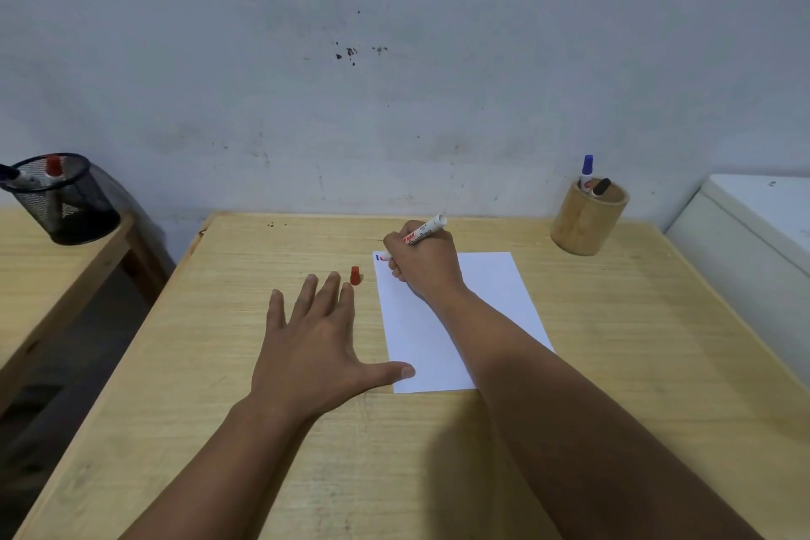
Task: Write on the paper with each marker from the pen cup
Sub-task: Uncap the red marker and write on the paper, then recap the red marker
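Right hand [423, 263] is clamped on the uncapped white-barrelled red marker [427, 229], tip at the top-left corner of the white paper sheet [491, 289], next to a small blue mark; left hand [313, 342] lies flat w/ fingers spread, only the thumb on the sheet's lower-left edge. Risk: w/ so little pinning it, the paper may slide under strokes & smear. Small red cap [355, 275] stands loose just beyond the left fingertips, easily knocked; round bamboo pen cup [587, 217], far right, holds blue & black markers.
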